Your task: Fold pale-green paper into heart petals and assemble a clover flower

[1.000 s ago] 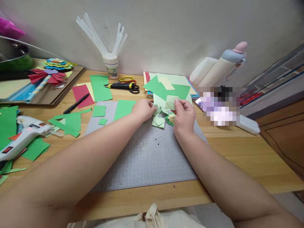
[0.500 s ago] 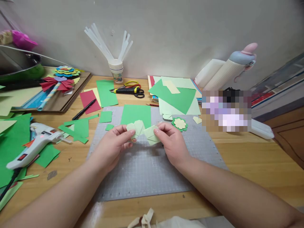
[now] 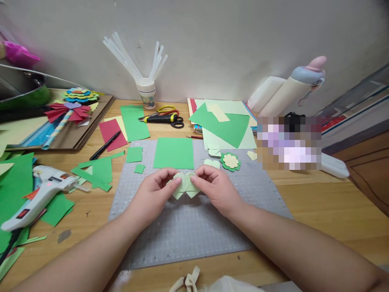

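Both hands at work near the centre of the frame, well apart from each other, with two pieces between them. Left hand [image 3: 155, 191]: thumb on top, fingers behind, pinching the left pale green folded-paper piece [image 3: 180, 190] by its outer side. Right hand [image 3: 221, 189]: same grip, mirrored, on the right pale green folded-paper piece [image 3: 190, 189]. The pieces sit side by side between the thumb tips, pointed ends toward the bottom of the frame, inner edges meeting or nearly so; cannot tell whether they overlap. Both are held over the grey gridded cutting mat [image 3: 182, 233]. Just above the hands in the frame: a plain bright green paper rectangle [image 3: 174, 153], flat on the mat. Right of centre, near the right hand: a pale green heart-topped paper piece [image 3: 212, 163], partly hidden by the fingers; beyond it, a small pale green folded scrap [image 3: 214, 153]; beside these, a scalloped green-and-cream paper flower [image 3: 230, 161]; further right, a small cream paper heart [image 3: 252, 155]. Left of centre: two small green paper pieces [image 3: 134, 154] on the mat. Left edge of frame: a white glue gun [image 3: 39, 194] lying among green paper offcuts [image 3: 57, 209].
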A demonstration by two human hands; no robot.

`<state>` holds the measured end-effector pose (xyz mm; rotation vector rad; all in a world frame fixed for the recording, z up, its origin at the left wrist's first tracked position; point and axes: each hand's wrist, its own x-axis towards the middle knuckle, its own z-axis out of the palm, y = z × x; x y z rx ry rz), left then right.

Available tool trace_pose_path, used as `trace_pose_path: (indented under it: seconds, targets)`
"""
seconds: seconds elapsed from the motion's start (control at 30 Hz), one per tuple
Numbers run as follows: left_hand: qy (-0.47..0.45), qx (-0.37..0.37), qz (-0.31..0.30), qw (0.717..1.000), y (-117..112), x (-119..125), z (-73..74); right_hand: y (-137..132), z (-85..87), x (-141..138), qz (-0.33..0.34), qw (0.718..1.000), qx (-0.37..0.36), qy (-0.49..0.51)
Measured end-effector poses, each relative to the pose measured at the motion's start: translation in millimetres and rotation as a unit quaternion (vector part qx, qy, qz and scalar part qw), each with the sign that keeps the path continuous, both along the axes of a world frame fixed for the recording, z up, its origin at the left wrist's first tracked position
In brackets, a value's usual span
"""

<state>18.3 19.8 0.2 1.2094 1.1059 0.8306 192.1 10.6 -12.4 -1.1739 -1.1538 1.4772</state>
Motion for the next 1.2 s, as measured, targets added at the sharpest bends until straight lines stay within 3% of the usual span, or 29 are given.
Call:
trace_pose_path:
  seconds: [0.53, 0.8, 1.2]
  targets:
    - [0.021, -0.049, 0.006, 0.999, 6.3, -2.4, -1.2, 6.5, -0.7, 4.4, 0.043, 0.998, 0.0, -0.035]
    - [0.028, -0.044, -0.003, 0.999, 6.3, -4.4, -8.7, 7.0, -3.0, 4.4, 0.05, 0.998, -0.001, -0.033]
    - [0.034, -0.045, -0.021, 0.998, 4.8, -3.5, -6.5, 5.0, -4.6, 3.4, 0.067, 0.996, 0.017, -0.057]
